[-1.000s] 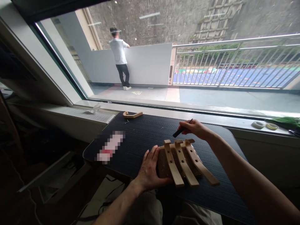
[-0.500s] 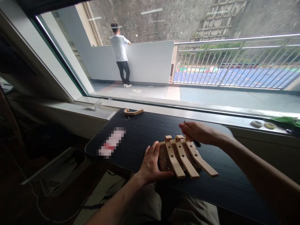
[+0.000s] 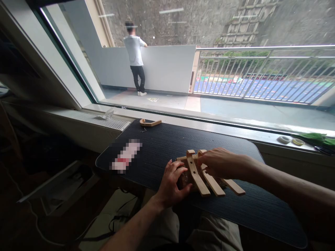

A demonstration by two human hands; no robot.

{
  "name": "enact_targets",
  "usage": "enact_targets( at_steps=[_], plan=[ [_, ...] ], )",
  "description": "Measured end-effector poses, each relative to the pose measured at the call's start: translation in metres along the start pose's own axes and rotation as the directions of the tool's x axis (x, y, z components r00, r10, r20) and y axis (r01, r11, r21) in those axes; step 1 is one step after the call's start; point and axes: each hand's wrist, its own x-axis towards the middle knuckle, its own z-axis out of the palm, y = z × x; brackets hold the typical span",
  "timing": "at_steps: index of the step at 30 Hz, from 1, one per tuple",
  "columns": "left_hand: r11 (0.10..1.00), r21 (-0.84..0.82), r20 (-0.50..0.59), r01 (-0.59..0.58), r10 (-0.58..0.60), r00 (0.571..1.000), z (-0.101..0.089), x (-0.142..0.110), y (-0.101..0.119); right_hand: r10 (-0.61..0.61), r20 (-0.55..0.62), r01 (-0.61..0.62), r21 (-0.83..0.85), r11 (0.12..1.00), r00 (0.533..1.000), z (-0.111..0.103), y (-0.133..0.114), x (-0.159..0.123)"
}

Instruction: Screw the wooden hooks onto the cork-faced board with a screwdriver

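Three pale, curved wooden hooks (image 3: 199, 181), each with dark screw holes, lie side by side across a brown wooden board (image 3: 184, 179) that looks wrapped in clear film. My left hand (image 3: 171, 181) grips the left end of the board, fingers curled at its far edge and thumb at the near side. Over the middle and right hooks is my right hand (image 3: 218, 162), closed, fingertips down at the middle hook's upper part. It covers the top of the right hook, and what it holds is hidden.
On the black table (image 3: 167, 139), a loose wooden hook (image 3: 151, 123) lies at the far left beside small screws (image 3: 143, 130). A pixelated pink item (image 3: 127, 157) lies nearer. Tape rolls (image 3: 284, 139) sit on the right sill. Beyond the window stands a person (image 3: 136, 55).
My right hand has moved down and nearer, from behind the right hook to the middle one. A dark object under it no longer shows. My left fingers have bent more over the board.
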Motion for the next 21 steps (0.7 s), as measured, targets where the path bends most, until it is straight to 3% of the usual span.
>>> enact_targets(
  at_steps=[5,21],
  plan=[
    [0.995,-0.097,-0.038,-0.015,0.011,0.999,0.007,0.003,0.012,-0.002,0.021,0.002,-0.021,1.0,1.0,0.002,-0.004,0.009],
    [1.0,-0.011,-0.007,0.025,-0.026,1.0,0.019,0.0,0.006,-0.094,0.075,0.101,-0.099,0.99,0.993,0.002,-0.011,0.035]
  ],
)
